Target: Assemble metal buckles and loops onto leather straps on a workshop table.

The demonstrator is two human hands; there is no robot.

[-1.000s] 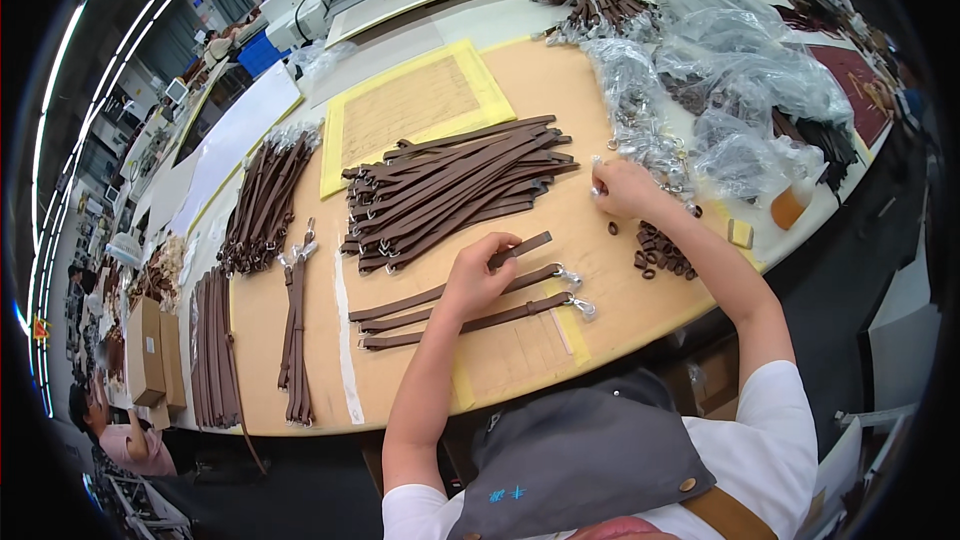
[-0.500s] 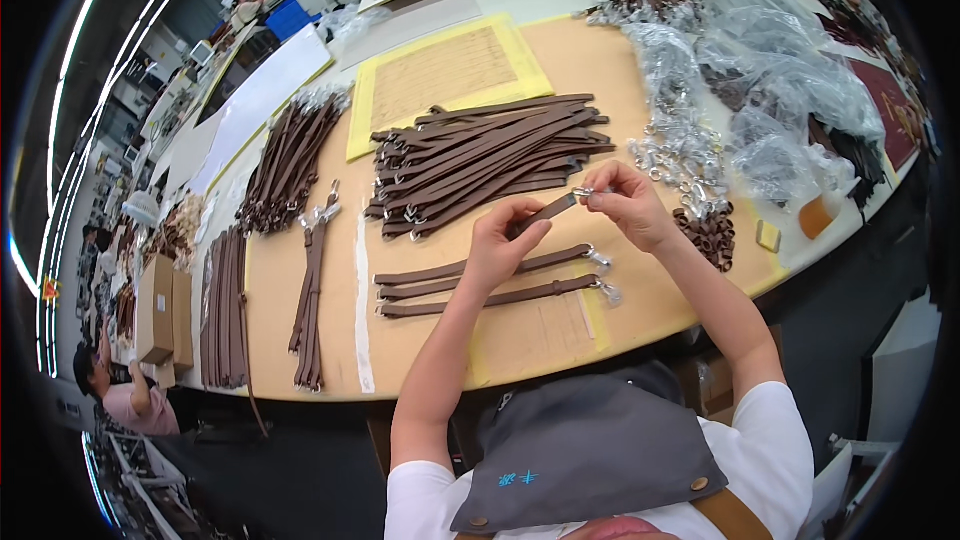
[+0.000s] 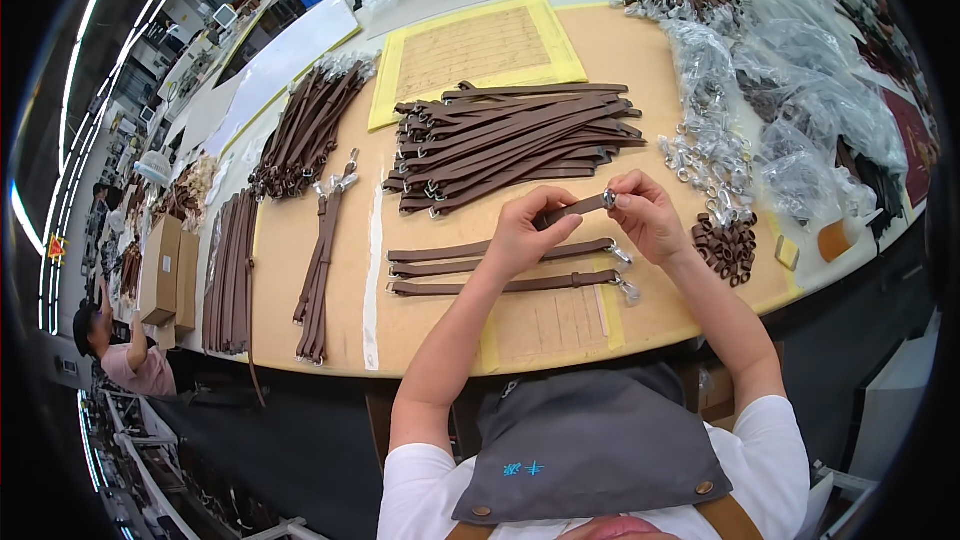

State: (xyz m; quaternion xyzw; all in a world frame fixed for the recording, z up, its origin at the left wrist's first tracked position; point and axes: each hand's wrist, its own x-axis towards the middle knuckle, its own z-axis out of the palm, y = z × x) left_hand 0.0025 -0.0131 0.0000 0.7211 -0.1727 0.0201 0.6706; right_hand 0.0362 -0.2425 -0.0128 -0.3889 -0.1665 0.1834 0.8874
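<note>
Strap lifted off the table, both hands now on it.
The left hand (image 3: 520,235) and right hand (image 3: 648,215) pinch a brown strap (image 3: 572,210) with its metal ring (image 3: 608,199), raised above two laid-out straps (image 3: 500,268); fitting seems under way.

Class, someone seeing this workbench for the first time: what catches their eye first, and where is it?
At centre, the left hand and right hand hold a brown strap with a metal ring at its end. Behind them lies a big pile of brown straps; clear bags of metal clasps crowd the right.
</note>
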